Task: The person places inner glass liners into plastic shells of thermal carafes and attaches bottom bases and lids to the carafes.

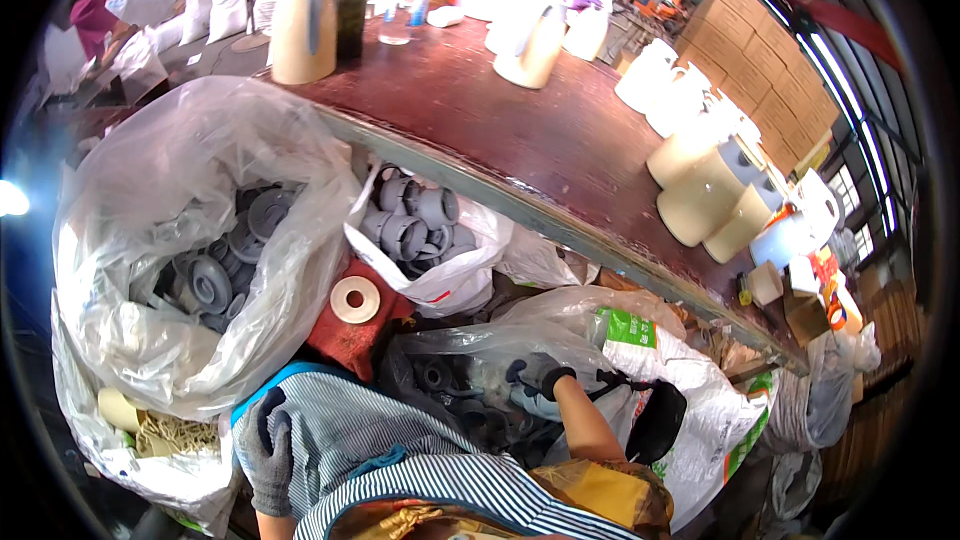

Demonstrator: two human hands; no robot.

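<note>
My right hand (pixel 543 376), in a grey glove with dark fingertips, reaches into a clear plastic bag (pixel 460 342) of dark grey plastic parts (pixel 438 380). Its fingers are curled, and what they grip is hidden. A small black bag (pixel 657 422) hangs beside that forearm. Low at the left, my left hand (pixel 268 445), gloved too, rests against the striped apron (pixel 365 420). Its fingers lie fairly straight, with nothing seen in them.
A dark red table (pixel 450 110) crosses ahead, carrying cream jugs (pixel 690 195) and a dark bottle (pixel 351 10). Left stands a large clear bag (pixel 130 200) of grey lids. A white bag (pixel 470 275) of grey parts adjoins a red stool (pixel 345 335). A person (pixel 585 0) is beyond the table.
</note>
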